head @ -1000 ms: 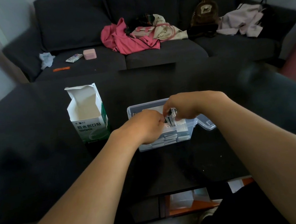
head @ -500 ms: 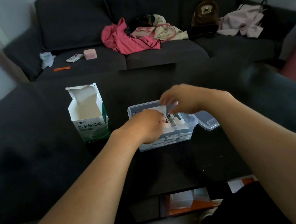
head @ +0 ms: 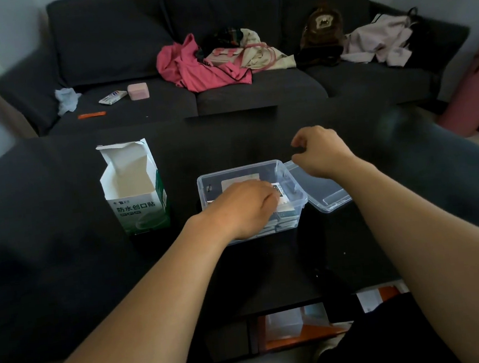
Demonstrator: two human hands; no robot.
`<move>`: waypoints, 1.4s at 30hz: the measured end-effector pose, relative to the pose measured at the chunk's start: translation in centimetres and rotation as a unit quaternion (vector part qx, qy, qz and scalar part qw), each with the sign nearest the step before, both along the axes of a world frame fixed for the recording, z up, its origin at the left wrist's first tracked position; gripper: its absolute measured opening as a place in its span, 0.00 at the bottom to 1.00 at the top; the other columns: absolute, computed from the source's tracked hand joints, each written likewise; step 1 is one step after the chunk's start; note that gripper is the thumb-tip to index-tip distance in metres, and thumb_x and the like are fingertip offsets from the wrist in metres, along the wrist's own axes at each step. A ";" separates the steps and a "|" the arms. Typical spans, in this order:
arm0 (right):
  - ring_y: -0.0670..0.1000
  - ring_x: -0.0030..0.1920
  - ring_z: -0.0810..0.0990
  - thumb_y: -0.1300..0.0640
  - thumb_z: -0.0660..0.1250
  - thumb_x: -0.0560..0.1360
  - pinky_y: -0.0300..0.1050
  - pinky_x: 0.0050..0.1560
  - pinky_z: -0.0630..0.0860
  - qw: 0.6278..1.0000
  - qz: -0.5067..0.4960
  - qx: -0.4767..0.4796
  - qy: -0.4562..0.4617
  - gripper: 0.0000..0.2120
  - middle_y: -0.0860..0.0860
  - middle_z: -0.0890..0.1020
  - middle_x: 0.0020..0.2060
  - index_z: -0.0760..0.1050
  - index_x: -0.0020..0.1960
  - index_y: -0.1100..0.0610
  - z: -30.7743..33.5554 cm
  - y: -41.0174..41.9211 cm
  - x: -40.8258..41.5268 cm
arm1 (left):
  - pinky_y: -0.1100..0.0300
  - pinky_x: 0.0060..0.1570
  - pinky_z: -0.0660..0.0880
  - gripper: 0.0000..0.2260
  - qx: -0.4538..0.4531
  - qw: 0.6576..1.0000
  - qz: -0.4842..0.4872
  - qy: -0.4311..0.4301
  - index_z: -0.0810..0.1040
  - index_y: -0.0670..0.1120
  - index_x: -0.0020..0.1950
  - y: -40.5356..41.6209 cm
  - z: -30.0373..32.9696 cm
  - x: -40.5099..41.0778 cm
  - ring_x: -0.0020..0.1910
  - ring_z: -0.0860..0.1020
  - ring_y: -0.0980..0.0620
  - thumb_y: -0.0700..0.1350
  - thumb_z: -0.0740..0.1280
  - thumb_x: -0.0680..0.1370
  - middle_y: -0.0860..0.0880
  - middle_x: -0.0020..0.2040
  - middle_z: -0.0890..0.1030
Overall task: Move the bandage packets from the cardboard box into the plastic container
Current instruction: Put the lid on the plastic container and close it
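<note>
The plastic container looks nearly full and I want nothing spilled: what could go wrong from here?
The left hand presses on the bandage packets stacked near the plastic container rim; released, they may spring up. The right hand hovers above the hinged lid, which might not close over them.

bare forearms, no sleeves, left hand [head: 243, 207], right hand [head: 321, 151], dark clothing at lap

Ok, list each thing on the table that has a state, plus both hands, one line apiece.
cardboard box: upright, top flaps open, no packets visible inside.
plastic container: open, holds stacked packets.
lid: off, lying against the container's right side.
bandage packets: stacked inside the container.
left hand: in the container, on the packets; grip hidden.
right hand: above the container's right edge, fingers loosely curled, holding nothing.
</note>
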State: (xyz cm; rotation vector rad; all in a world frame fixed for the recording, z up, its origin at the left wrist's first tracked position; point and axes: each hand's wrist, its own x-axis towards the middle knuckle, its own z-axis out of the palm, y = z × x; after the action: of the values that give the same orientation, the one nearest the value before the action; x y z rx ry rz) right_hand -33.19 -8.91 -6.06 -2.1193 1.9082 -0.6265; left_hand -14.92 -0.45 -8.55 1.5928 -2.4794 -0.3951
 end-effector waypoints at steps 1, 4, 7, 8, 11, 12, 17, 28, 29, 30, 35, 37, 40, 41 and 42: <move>0.55 0.60 0.77 0.56 0.72 0.75 0.49 0.56 0.75 0.999 -0.027 0.022 0.026 0.22 0.54 0.78 0.62 0.74 0.67 0.56 -0.6 -0.4 -0.4 | 0.49 0.58 0.74 0.17 -0.004 1.000 0.003 0.003 0.79 0.45 0.51 0.0 -0.1 0.0 0.54 0.77 0.49 0.49 0.53 0.86 0.49 0.52 0.80; 0.64 0.73 0.66 0.39 0.76 0.69 0.61 0.69 0.67 0.979 -0.100 0.147 0.104 0.45 0.61 0.68 0.73 0.62 0.77 0.57 -2.4 -1.0 -1.4 | 0.55 0.59 0.71 0.17 -0.011 1.000 0.003 0.022 0.80 0.47 0.57 0.0 0.2 0.1 0.59 0.77 0.51 0.50 0.53 0.86 0.52 0.57 0.80; 0.67 0.75 0.64 0.28 0.79 0.50 0.69 0.72 0.63 0.949 -0.136 0.261 0.116 0.68 0.61 0.65 0.76 0.54 0.80 0.54 -3.8 -1.2 -2.3 | 0.57 0.61 0.71 0.15 -0.046 0.992 0.058 0.106 0.80 0.48 0.65 0.0 1.0 1.1 0.62 0.76 0.53 0.48 0.57 0.85 0.52 0.63 0.79; 0.66 0.74 0.65 0.26 0.79 0.38 0.68 0.71 0.65 0.943 -0.136 0.283 0.112 0.77 0.60 0.65 0.76 0.54 0.80 0.52 -4.2 -1.4 -2.6 | 0.58 0.61 0.71 0.14 -0.077 0.985 0.086 0.129 0.80 0.48 0.65 -0.1 1.2 1.6 0.62 0.76 0.53 0.46 0.59 0.84 0.51 0.63 0.79; 0.64 0.72 0.69 0.26 0.78 0.33 0.64 0.69 0.70 0.944 -0.133 0.282 0.110 0.80 0.58 0.67 0.75 0.55 0.80 0.51 -5.2 -2.0 -3.4 | 0.59 0.55 0.73 0.11 -0.154 0.957 0.167 0.179 0.82 0.46 0.62 -0.4 1.2 3.4 0.55 0.78 0.53 0.43 0.66 0.81 0.49 0.58 0.82; 0.64 0.72 0.69 0.27 0.79 0.41 0.63 0.68 0.71 0.948 -0.138 0.266 0.106 0.74 0.58 0.68 0.75 0.55 0.80 0.52 -5.2 -2.1 -3.5 | 0.60 0.53 0.72 0.11 -0.169 0.949 0.189 0.188 0.82 0.46 0.61 -0.3 1.1 3.9 0.53 0.77 0.54 0.42 0.67 0.80 0.49 0.57 0.82; 0.62 0.67 0.74 0.27 0.75 0.56 0.58 0.66 0.71 0.956 -0.151 0.222 0.123 0.58 0.58 0.74 0.69 0.62 0.77 0.55 -5.1 -1.8 -3.3 | 0.61 0.47 0.69 0.12 -0.176 0.940 0.249 0.151 0.82 0.46 0.61 0.1 0.7 5.7 0.48 0.75 0.54 0.42 0.70 0.78 0.50 0.54 0.77; 0.62 0.63 0.74 0.25 0.71 0.48 0.58 0.58 0.74 0.957 -0.176 0.214 0.084 0.59 0.57 0.77 0.62 0.67 0.73 0.52 -5.2 -1.8 -3.0 | 0.64 0.45 0.68 0.12 -0.119 0.944 0.268 0.149 0.81 0.47 0.61 0.6 0.7 6.7 0.51 0.74 0.53 0.43 0.71 0.78 0.49 0.55 0.73; 0.62 0.63 0.74 0.25 0.72 0.49 0.58 0.58 0.74 0.956 -0.180 0.214 0.084 0.59 0.57 0.76 0.62 0.67 0.73 0.52 -5.3 -1.9 -3.0 | 0.61 0.48 0.70 0.13 -0.111 0.945 0.266 0.152 0.80 0.48 0.62 0.7 0.8 6.6 0.53 0.74 0.52 0.43 0.71 0.78 0.49 0.55 0.73; 0.62 0.63 0.74 0.25 0.73 0.50 0.59 0.59 0.74 0.955 -0.184 0.215 0.083 0.58 0.58 0.76 0.63 0.67 0.73 0.52 -5.4 -1.9 -3.0 | 0.60 0.49 0.71 0.13 -0.105 0.946 0.263 0.154 0.80 0.48 0.63 0.7 0.8 6.7 0.54 0.75 0.51 0.42 0.70 0.78 0.49 0.56 0.73; 0.62 0.62 0.73 0.27 0.76 0.50 0.59 0.60 0.76 0.964 -0.185 0.187 0.047 0.56 0.58 0.76 0.62 0.68 0.71 0.54 -4.4 -1.6 -2.8 | 0.58 0.51 0.75 0.15 -0.092 0.951 0.248 0.162 0.78 0.47 0.64 0.7 0.9 6.7 0.53 0.77 0.50 0.38 0.69 0.78 0.48 0.59 0.75; 0.62 0.61 0.74 0.26 0.73 0.43 0.59 0.59 0.77 0.969 -0.188 0.162 0.004 0.62 0.58 0.76 0.61 0.68 0.71 0.54 -3.4 -1.6 -2.4 | 0.56 0.54 0.77 0.15 -0.083 0.953 0.243 0.161 0.77 0.48 0.65 0.6 0.8 6.8 0.54 0.78 0.49 0.38 0.68 0.79 0.48 0.60 0.74; 0.60 0.63 0.75 0.27 0.76 0.47 0.58 0.59 0.78 0.981 -0.156 0.077 -0.090 0.58 0.55 0.75 0.64 0.67 0.72 0.50 -1.5 -0.9 -1.3 | 0.55 0.55 0.78 0.15 -0.081 0.956 0.234 0.156 0.77 0.48 0.66 0.4 0.7 7.0 0.55 0.78 0.50 0.38 0.68 0.80 0.48 0.61 0.74; 0.57 0.62 0.75 0.30 0.79 0.51 0.57 0.58 0.79 0.981 -0.119 0.056 -0.145 0.54 0.53 0.75 0.63 0.68 0.72 0.48 -0.6 -0.6 -0.9 | 0.56 0.55 0.77 0.15 -0.082 0.956 0.236 0.155 0.76 0.48 0.66 0.4 0.6 7.0 0.55 0.78 0.50 0.39 0.67 0.81 0.48 0.62 0.75; 0.55 0.60 0.76 0.34 0.81 0.55 0.53 0.54 0.80 0.976 -0.061 0.055 -0.201 0.50 0.50 0.74 0.62 0.68 0.72 0.47 0.5 -0.2 -0.6 | 0.58 0.54 0.76 0.14 -0.085 0.954 0.241 0.155 0.76 0.48 0.67 0.2 0.6 7.0 0.55 0.77 0.50 0.40 0.66 0.81 0.48 0.62 0.75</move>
State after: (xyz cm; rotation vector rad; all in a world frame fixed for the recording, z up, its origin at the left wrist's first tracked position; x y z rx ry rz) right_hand -33.74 -9.07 -5.60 -1.6615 1.8034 -0.8760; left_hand -7.88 -0.24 -7.93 1.8225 -1.7710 -0.3150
